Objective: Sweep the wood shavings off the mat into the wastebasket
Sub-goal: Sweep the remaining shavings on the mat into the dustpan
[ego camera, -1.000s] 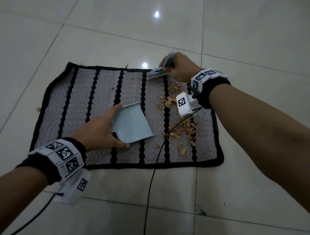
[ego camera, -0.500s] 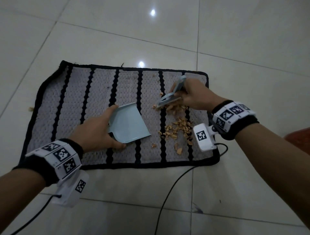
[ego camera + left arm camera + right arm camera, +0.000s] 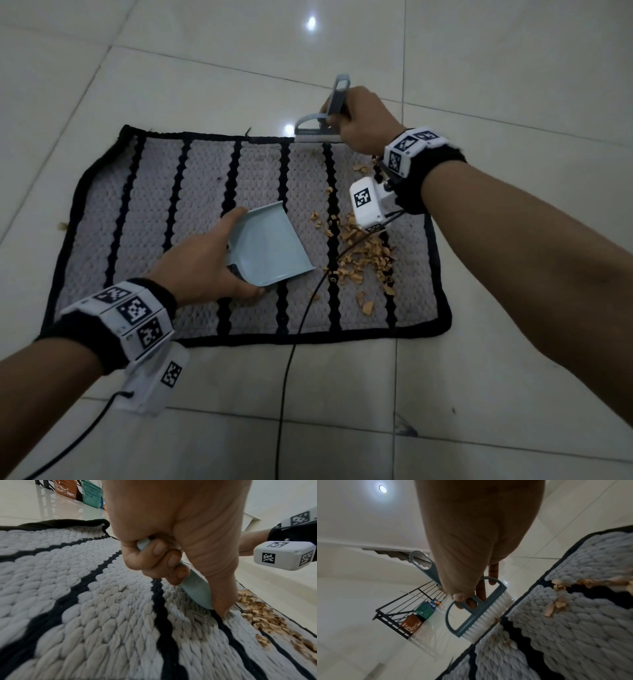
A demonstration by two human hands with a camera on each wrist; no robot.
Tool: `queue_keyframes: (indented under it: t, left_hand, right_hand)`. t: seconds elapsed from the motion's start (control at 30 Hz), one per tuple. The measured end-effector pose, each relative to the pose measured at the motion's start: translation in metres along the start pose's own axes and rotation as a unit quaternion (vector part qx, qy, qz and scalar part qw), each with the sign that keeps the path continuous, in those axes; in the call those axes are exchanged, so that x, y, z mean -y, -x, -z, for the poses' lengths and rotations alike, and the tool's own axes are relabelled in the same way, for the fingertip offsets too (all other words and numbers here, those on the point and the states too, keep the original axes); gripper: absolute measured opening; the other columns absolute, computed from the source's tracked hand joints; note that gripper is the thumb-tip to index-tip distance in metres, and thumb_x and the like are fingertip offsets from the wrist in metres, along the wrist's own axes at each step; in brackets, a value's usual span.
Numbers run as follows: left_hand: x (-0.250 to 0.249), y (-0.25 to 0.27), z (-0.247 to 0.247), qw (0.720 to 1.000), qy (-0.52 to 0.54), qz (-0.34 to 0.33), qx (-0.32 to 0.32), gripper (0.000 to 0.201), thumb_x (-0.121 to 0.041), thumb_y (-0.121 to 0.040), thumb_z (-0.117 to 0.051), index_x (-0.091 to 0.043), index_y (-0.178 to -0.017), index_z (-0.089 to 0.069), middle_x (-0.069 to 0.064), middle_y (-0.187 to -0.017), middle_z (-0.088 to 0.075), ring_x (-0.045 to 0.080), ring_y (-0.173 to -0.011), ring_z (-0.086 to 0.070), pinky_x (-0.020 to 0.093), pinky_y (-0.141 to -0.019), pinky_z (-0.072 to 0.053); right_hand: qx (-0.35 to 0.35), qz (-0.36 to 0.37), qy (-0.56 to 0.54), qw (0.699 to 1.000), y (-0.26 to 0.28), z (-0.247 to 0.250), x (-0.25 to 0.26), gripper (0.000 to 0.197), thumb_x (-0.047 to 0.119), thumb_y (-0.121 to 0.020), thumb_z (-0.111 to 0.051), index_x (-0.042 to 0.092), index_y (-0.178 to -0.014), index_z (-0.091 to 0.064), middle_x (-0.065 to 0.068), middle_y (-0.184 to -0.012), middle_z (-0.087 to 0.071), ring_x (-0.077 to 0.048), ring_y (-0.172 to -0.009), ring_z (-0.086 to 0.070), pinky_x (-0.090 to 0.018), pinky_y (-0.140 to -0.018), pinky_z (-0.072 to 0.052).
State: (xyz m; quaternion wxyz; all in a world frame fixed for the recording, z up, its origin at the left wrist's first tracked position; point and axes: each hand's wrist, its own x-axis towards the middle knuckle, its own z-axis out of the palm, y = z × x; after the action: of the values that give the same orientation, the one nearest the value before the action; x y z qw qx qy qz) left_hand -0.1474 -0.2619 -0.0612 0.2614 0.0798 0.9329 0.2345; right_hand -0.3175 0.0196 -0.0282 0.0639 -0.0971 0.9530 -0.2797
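From the head view, the right hand (image 3: 359,120), gripping the brush (image 3: 318,130), had swung back from the shavings (image 3: 363,253) to the mat (image 3: 205,192)'s far edge, probably readying another stroke; the left hand (image 3: 202,267) held the dustpan (image 3: 270,246) just beside the pile. At the left wrist, fingers (image 3: 157,559) curled round the dustpan (image 3: 197,589); shavings (image 3: 260,614) lay just past it. At the right wrist, the brush (image 3: 481,609) bristles touched the mat (image 3: 573,628)'s border; scattered shavings (image 3: 556,604) lay nearer.

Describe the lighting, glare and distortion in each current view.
Head view: dim overall, two bright lamp reflections on the glossy floor, tile lines bowed by the wide lens. Left wrist view: brighter, the left hand looms large and the mat weave stretches toward the edges. Right wrist view: tilted, a ceiling lamp flares, the brush stays sharp.
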Motion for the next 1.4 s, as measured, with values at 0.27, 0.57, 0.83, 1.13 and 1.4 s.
queue_keyframes:
  t: [0.27,0.57,0.83,1.13,1.4]
  left_hand:
    - [0.005,0.004,-0.002,1.000,0.001,0.009,0.005,0.126,-0.052,-0.058,-0.088,-0.038,-0.153,-0.007,0.004,-0.125,-0.060,0.024,-0.102,-0.062,0.042,-0.082,-0.056]
    - [0.006,0.003,-0.004,1.000,0.000,0.021,0.013,0.127,-0.052,-0.058,-0.088,-0.039,-0.153,-0.004,0.004,-0.121,-0.061,0.024,-0.100,-0.062,0.042,-0.083,-0.056]
    - [0.003,0.005,-0.003,1.000,-0.012,0.013,0.006,0.125,-0.047,-0.061,-0.089,-0.033,-0.154,-0.007,0.008,-0.122,-0.062,0.027,-0.099,-0.063,0.042,-0.081,-0.056]
    - [-0.002,0.004,-0.004,0.998,-0.053,0.032,-0.005,0.124,-0.051,-0.059,-0.087,-0.033,-0.153,-0.009,0.010,-0.121,-0.061,0.028,-0.087,-0.063,0.041,-0.073,-0.057]
    - [0.001,0.003,-0.007,0.998,-0.057,0.035,-0.014,0.126,-0.053,-0.058,-0.086,-0.035,-0.153,-0.006,0.011,-0.115,-0.063,0.025,-0.076,-0.059,0.040,-0.067,-0.057]
  right_hand:
    - [0.058,0.002,0.034,0.998,0.028,-0.005,-0.009,0.018,0.009,-0.094,-0.056,0.005,-0.108,-0.067,-0.012,-0.106,-0.066,-0.024,-0.097,-0.059,-0.028,-0.078,-0.042]
    - [0.114,0.035,0.020,0.993,0.114,0.009,-0.013,0.013,0.005,-0.093,-0.058,0.010,-0.097,-0.069,-0.003,-0.087,-0.068,-0.013,-0.081,-0.065,-0.033,-0.072,-0.054]
    - [-0.086,-0.073,0.028,0.993,0.102,0.045,-0.047,0.021,0.009,-0.095,-0.053,0.005,-0.107,-0.069,-0.015,-0.104,-0.070,-0.029,-0.096,-0.064,-0.035,-0.078,-0.052]
    - [-0.034,-0.084,0.027,0.996,0.135,0.006,-0.036,0.022,0.007,-0.096,-0.052,0.002,-0.112,-0.067,-0.018,-0.108,-0.068,-0.033,-0.098,-0.061,-0.027,-0.074,-0.042]
    - [-0.087,-0.067,-0.018,0.994,0.173,-0.001,-0.023,0.019,0.008,-0.096,-0.055,0.006,-0.110,-0.068,-0.008,-0.088,-0.066,-0.023,-0.076,-0.061,-0.024,-0.059,-0.048]
